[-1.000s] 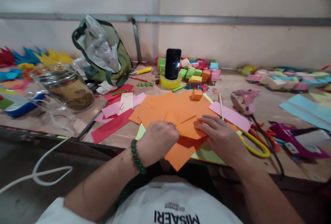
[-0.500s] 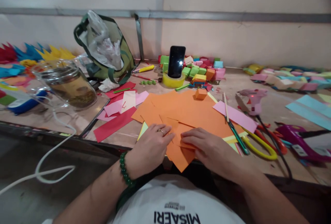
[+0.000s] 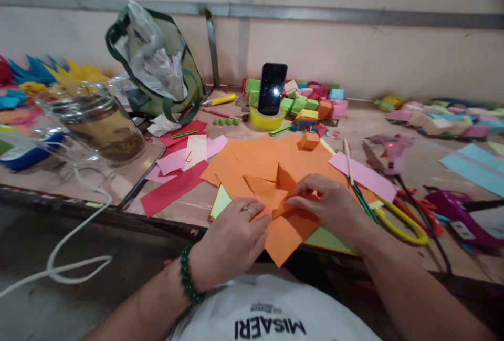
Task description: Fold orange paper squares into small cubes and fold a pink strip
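A creased piece of orange paper [image 3: 293, 230] lies before me with its lower corner jutting past the table's front edge. My right hand [image 3: 328, 204] pinches a raised flap of it between thumb and fingers. On the paper's left side rests my left hand [image 3: 236, 233], fingers stretched out and lying flat. Under and behind it spread more orange sheets [image 3: 252, 149], with light green paper [image 3: 328, 238] showing beneath. A small folded orange box [image 3: 310, 141] sits on the sheets.
A phone [image 3: 272, 89] stands in a yellow tape roll [image 3: 266, 120] before several coloured paper boxes. Scissors [image 3: 409, 233], a pink glue gun [image 3: 394, 152] and a purple glue gun [image 3: 459, 217] lie right. A jar [image 3: 102, 131] and a green bag [image 3: 185, 78] stand left.
My right hand has lifted a flap of the orange paper and moved slightly right. The folds now stand up more. My left hand stays on the paper, a little lower.
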`<action>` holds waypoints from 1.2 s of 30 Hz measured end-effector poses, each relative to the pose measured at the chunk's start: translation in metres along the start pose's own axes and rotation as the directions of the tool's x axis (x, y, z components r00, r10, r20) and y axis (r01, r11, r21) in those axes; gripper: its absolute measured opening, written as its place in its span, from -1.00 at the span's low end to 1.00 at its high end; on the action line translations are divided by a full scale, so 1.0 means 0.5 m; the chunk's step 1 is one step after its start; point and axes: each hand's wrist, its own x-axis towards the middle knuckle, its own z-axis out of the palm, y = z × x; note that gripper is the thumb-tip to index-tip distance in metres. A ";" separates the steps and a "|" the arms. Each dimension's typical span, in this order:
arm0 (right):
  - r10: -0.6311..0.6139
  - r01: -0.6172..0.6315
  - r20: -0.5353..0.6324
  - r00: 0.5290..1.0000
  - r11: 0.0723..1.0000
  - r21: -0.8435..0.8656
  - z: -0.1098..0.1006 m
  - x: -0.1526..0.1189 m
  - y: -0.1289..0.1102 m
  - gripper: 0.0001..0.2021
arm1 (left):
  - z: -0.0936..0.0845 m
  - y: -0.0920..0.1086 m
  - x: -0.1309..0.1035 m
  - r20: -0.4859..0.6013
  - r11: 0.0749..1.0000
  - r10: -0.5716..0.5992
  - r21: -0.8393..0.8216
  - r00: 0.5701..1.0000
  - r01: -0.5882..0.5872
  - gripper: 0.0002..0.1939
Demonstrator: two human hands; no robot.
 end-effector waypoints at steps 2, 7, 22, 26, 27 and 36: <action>-0.057 0.056 -0.034 0.998 0.998 -0.031 0.003 0.002 0.000 -0.84 | -0.002 0.002 0.000 0.007 1.000 0.009 0.012 1.000 -0.009 -0.73; -0.077 0.076 -0.003 0.997 0.996 -0.044 0.014 0.010 0.003 -0.80 | -0.002 0.003 0.000 0.019 1.000 0.010 0.006 1.000 -0.010 -0.76; -0.070 0.047 -0.084 0.994 0.967 -0.250 0.053 0.007 0.006 -0.82 | -0.002 0.003 0.008 0.058 0.999 0.023 -0.036 0.998 -0.021 -0.60; -0.081 0.052 -0.099 0.992 0.962 -0.269 0.056 0.007 0.008 -0.82 | 0.000 0.004 0.012 0.065 0.998 0.067 0.009 0.996 -0.068 -0.62; -0.083 0.053 -0.103 0.991 0.960 -0.274 0.057 0.007 0.009 -0.82 | 0.001 0.004 0.013 0.065 0.997 0.069 0.017 0.995 -0.070 -0.63; -0.094 0.058 -0.109 0.990 0.954 -0.295 0.059 0.007 0.006 -0.82 | -0.004 0.002 0.021 0.097 1.000 0.030 -0.009 0.995 -0.029 -0.70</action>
